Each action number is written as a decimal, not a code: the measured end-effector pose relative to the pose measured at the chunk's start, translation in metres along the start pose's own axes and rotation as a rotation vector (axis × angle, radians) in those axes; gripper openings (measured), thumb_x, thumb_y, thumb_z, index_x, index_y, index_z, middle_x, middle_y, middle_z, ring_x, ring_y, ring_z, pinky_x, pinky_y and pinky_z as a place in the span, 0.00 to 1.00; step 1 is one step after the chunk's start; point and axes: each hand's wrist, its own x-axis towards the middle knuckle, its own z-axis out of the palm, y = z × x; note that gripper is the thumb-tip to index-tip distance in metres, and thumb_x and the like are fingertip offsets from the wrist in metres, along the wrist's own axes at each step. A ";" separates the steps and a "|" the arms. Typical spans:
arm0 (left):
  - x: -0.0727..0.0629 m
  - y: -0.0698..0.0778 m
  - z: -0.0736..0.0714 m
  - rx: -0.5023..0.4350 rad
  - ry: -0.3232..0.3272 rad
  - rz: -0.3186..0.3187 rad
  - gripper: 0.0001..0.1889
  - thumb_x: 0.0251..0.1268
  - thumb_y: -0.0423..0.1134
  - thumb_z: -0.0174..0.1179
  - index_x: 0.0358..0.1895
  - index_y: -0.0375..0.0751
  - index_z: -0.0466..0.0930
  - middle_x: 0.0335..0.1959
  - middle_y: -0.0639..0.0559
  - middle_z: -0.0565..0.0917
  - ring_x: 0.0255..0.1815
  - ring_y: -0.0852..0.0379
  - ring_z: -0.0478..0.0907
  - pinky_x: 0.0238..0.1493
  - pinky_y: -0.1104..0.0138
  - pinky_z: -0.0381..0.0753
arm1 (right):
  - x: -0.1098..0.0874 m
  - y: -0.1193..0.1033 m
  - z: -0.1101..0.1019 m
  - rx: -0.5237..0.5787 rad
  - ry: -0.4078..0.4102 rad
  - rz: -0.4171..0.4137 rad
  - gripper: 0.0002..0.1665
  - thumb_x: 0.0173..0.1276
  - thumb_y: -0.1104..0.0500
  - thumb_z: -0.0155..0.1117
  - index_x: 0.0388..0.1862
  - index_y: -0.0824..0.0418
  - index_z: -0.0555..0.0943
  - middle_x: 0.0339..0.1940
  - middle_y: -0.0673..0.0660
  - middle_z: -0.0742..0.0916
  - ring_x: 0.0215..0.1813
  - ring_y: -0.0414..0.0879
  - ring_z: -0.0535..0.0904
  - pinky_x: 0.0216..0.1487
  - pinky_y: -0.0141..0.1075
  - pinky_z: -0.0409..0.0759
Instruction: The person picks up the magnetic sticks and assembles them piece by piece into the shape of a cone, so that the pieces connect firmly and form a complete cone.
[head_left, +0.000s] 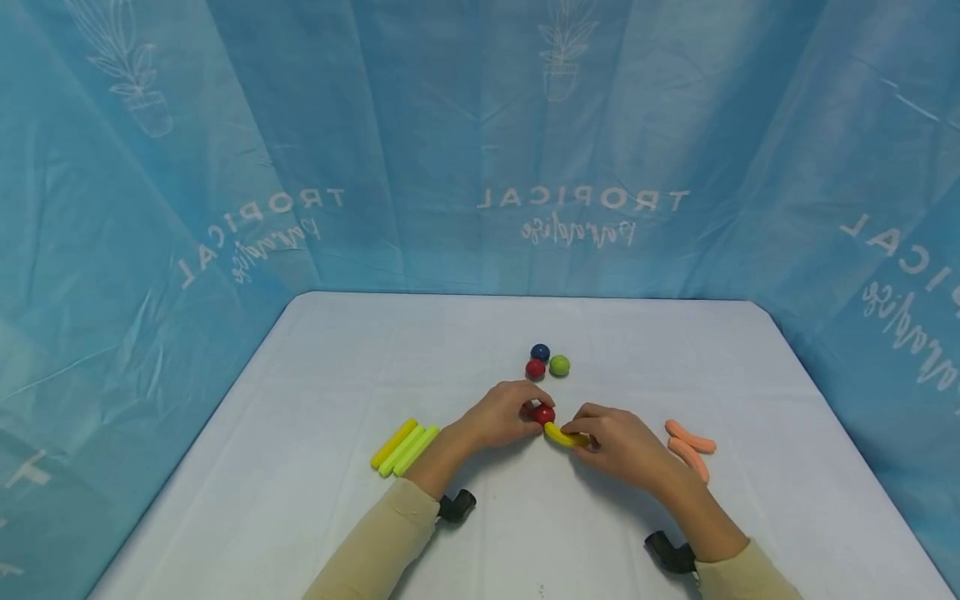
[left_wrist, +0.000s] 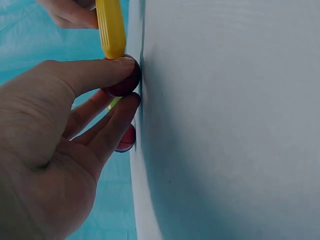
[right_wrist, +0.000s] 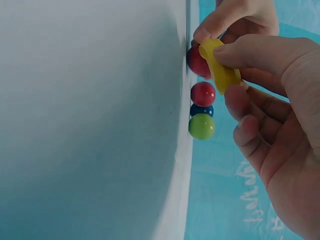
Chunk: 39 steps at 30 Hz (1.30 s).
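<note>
In the head view my left hand (head_left: 504, 414) pinches a red ball (head_left: 543, 414) between thumb and fingers, low at the white tabletop. My right hand (head_left: 621, 442) holds a short, curved yellow piece (head_left: 558, 434), banana-like in shape, between thumb and fingertips. One end of this piece meets the ball on the side facing my right hand. Ridges run along the yellow piece (left_wrist: 111, 32) in the left wrist view, and its tip is right at the left thumb. From the right wrist, the yellow piece (right_wrist: 226, 77) overlaps the held ball (right_wrist: 197, 62).
Just beyond my hands sit a blue ball (head_left: 540, 352), another red ball (head_left: 535, 369) and a green ball (head_left: 559, 365). A yellow stick (head_left: 393, 443) and two lime sticks (head_left: 408, 452) lie left. Two curved orange pieces (head_left: 688, 460) lie right. Blue curtains (head_left: 480, 150) surround the table.
</note>
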 end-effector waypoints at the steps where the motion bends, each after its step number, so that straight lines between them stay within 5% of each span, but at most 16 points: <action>1: 0.000 0.000 0.000 -0.004 -0.003 -0.001 0.19 0.57 0.36 0.70 0.52 0.50 0.80 0.47 0.61 0.80 0.43 0.66 0.76 0.49 0.74 0.75 | 0.000 -0.001 0.000 0.007 -0.004 0.009 0.15 0.56 0.56 0.74 0.44 0.50 0.87 0.39 0.42 0.82 0.31 0.34 0.71 0.35 0.27 0.76; 23: 0.002 0.000 0.003 -0.097 -0.003 -0.074 0.21 0.58 0.30 0.63 0.55 0.49 0.82 0.51 0.62 0.80 0.44 0.65 0.75 0.47 0.74 0.76 | 0.001 -0.005 0.005 0.069 -0.059 -0.003 0.17 0.55 0.57 0.75 0.45 0.54 0.85 0.35 0.43 0.81 0.29 0.33 0.72 0.33 0.26 0.76; 39: 0.000 0.002 0.009 -0.234 0.078 -0.176 0.18 0.62 0.43 0.65 0.56 0.52 0.82 0.45 0.64 0.81 0.44 0.63 0.74 0.49 0.67 0.75 | 0.000 -0.009 0.010 0.081 -0.030 -0.014 0.17 0.56 0.57 0.75 0.45 0.56 0.85 0.35 0.44 0.82 0.30 0.33 0.72 0.34 0.28 0.76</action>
